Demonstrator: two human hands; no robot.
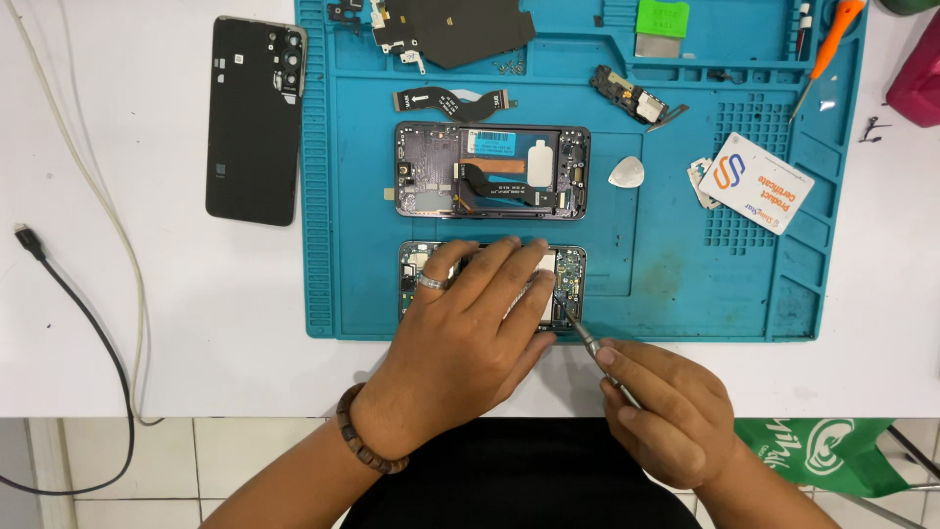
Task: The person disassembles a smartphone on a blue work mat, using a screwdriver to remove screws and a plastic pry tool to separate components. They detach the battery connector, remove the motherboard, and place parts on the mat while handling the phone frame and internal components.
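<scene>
My left hand (468, 328), with a ring and a bead bracelet, lies flat on an opened phone (573, 266) at the near edge of the blue work mat (676, 255), covering most of it. My right hand (666, 407) grips a thin metal tool (586, 335) like a pen, its tip touching the phone's right end. A second opened phone (492, 169) lies just beyond, its boards and flex cables exposed.
A black back cover (253, 118) lies left of the mat. On the mat are a flex cable (452, 100), a black plate (460, 29), a white pick (628, 172), a small board (632, 98), a card (754, 181) and an orange screwdriver (827, 54). Cables (88, 323) trail at left.
</scene>
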